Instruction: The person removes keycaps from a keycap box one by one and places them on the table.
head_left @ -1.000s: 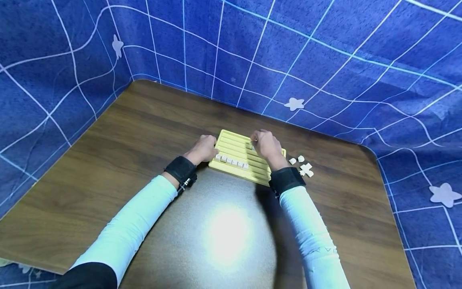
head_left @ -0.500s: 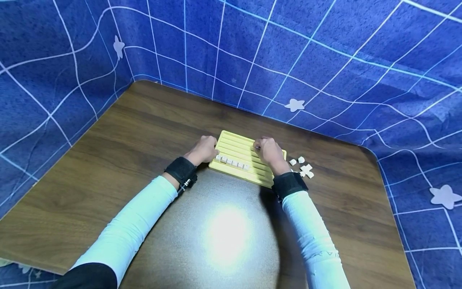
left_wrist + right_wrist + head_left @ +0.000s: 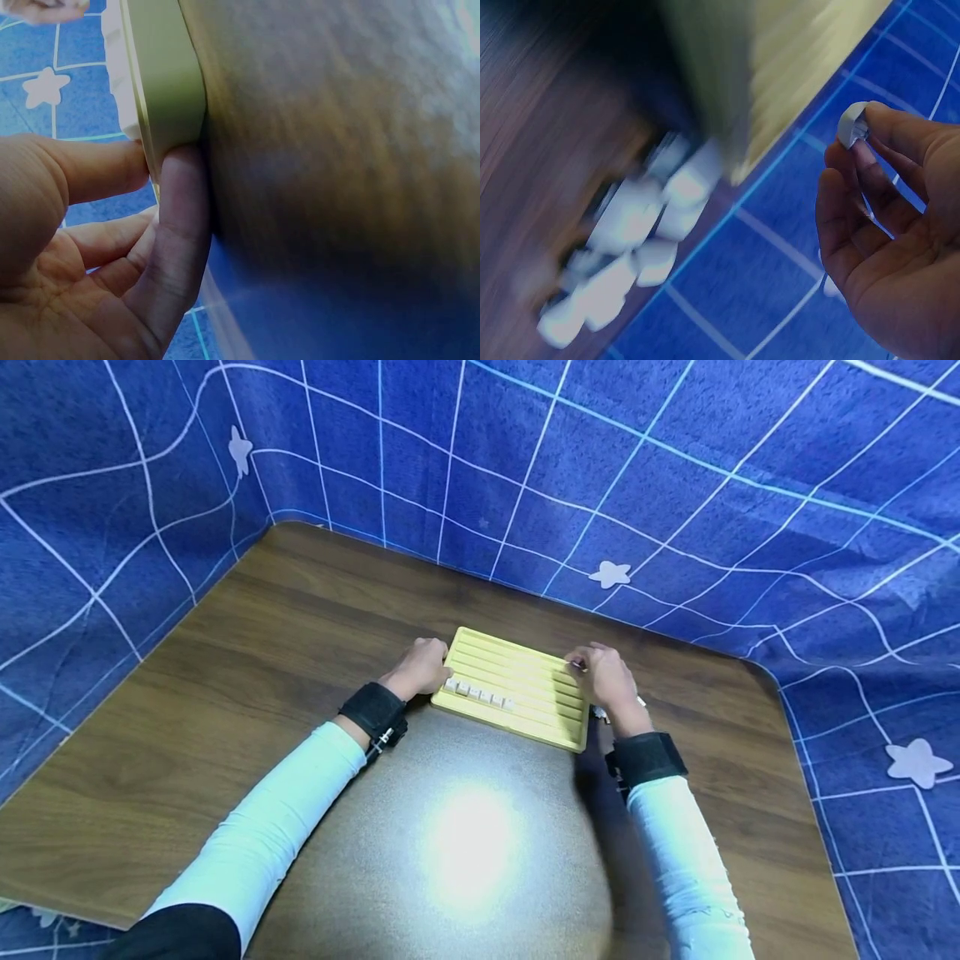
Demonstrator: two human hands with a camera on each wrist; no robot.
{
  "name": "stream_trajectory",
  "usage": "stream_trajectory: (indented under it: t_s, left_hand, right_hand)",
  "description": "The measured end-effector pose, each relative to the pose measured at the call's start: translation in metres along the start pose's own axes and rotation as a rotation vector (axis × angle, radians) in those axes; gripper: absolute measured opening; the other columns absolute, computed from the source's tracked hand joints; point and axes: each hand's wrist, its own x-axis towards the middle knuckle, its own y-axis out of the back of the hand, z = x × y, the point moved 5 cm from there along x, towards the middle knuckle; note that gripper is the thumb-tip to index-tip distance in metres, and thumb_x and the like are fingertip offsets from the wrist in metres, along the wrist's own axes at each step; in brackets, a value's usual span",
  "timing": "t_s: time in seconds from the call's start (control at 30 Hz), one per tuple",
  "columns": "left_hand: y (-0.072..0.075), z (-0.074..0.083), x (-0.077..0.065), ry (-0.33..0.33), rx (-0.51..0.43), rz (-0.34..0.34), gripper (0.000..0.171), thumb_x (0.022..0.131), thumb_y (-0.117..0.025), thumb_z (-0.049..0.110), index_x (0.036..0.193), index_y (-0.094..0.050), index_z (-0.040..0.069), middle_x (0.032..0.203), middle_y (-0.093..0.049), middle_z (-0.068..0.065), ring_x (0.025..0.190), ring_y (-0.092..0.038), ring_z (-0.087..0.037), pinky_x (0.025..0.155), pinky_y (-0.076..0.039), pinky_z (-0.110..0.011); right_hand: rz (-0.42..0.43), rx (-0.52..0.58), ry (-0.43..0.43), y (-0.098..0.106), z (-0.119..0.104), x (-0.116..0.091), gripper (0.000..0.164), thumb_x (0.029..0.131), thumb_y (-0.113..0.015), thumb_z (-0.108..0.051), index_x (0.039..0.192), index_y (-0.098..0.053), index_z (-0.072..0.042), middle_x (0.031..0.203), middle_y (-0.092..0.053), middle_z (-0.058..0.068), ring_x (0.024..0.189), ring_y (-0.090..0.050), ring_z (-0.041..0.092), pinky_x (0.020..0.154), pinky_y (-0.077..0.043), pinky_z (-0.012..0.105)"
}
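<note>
A ridged yellow tray (image 3: 551, 733) lies on the table, with a row of white keycaps (image 3: 475, 692) along one groove at its left front. My left hand (image 3: 420, 668) grips its left edge; in the left wrist view, the thumb is on top and a finger (image 3: 184, 202) lies against the underside. Over the tray's right rim is my right hand (image 3: 606, 675). Between thumb and fingertips it pinches a white keycap (image 3: 851, 124), whose hollow underside shows in the right wrist view. Loose keycaps (image 3: 626, 217) lie blurred beside the tray, mostly hidden by the right hand in the head view.
The brown wooden table (image 3: 315, 593) extends around the tray. A blue curtain (image 3: 420, 460) with white lines and stars hangs behind and beside it. A bright light reflection (image 3: 472, 843) covers part of the tabletop in front.
My right hand has moved right, from over the tray's middle to its right rim, and now covers most of the loose keycaps. The left hand stays on the tray's left edge.
</note>
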Motion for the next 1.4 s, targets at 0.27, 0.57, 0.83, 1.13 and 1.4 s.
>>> stream_trajectory:
  t_s: [0.27, 0.57, 0.83, 1.13, 1.4]
  left_hand:
    - [0.000, -0.001, 0.001, -0.006, 0.011, -0.005, 0.017, 0.096, -0.059, 0.017, 0.102, -0.062, 0.002, 0.098, -0.060, -0.011, 0.088, -0.053, -0.024, 0.076, -0.045, -0.034]
    - [0.001, -0.002, 0.002, -0.008, 0.021, 0.000, 0.016, 0.096, -0.059, 0.018, 0.098, -0.062, 0.002, 0.096, -0.060, -0.011, 0.089, -0.053, -0.024, 0.078, -0.045, -0.034]
    - [-0.001, -0.001, 0.001, -0.022, -0.002, -0.005, 0.016, 0.097, -0.059, 0.017, 0.099, -0.062, 0.001, 0.093, -0.059, -0.011, 0.085, -0.052, -0.024, 0.074, -0.044, -0.033]
    - [-0.002, -0.001, 0.002, -0.024, -0.014, -0.011, 0.017, 0.097, -0.059, 0.017, 0.100, -0.062, 0.000, 0.095, -0.059, -0.011, 0.086, -0.051, -0.023, 0.074, -0.044, -0.032]
    - [-0.001, -0.001, 0.000, -0.033, -0.041, -0.011, 0.017, 0.096, -0.059, 0.015, 0.102, -0.063, 0.000, 0.096, -0.060, -0.012, 0.086, -0.052, -0.024, 0.076, -0.044, -0.033]
  right_hand:
    - [0.082, -0.008, 0.025, 0.012, 0.039, -0.026, 0.012, 0.089, -0.065, -0.006, 0.097, -0.072, 0.000, 0.090, -0.067, 0.018, 0.086, -0.066, 0.032, 0.075, -0.053, 0.044]
    - [0.021, -0.041, -0.044, 0.009, 0.060, -0.040, 0.014, 0.088, -0.064, -0.008, 0.097, -0.070, 0.001, 0.092, -0.068, 0.020, 0.088, -0.065, 0.035, 0.076, -0.052, 0.048]
    - [-0.093, -0.014, -0.125, -0.001, 0.070, -0.043, 0.016, 0.088, -0.065, -0.011, 0.100, -0.068, -0.002, 0.095, -0.070, 0.018, 0.089, -0.066, 0.034, 0.077, -0.051, 0.048]
    - [-0.094, -0.025, -0.172, 0.000, 0.075, -0.044, 0.020, 0.089, -0.065, -0.019, 0.102, -0.068, -0.005, 0.096, -0.070, 0.016, 0.089, -0.066, 0.032, 0.074, -0.051, 0.047]
    - [-0.059, -0.041, -0.163, 0.005, 0.073, -0.044, 0.021, 0.089, -0.066, -0.021, 0.101, -0.068, -0.005, 0.094, -0.070, 0.016, 0.087, -0.066, 0.033, 0.071, -0.051, 0.049]
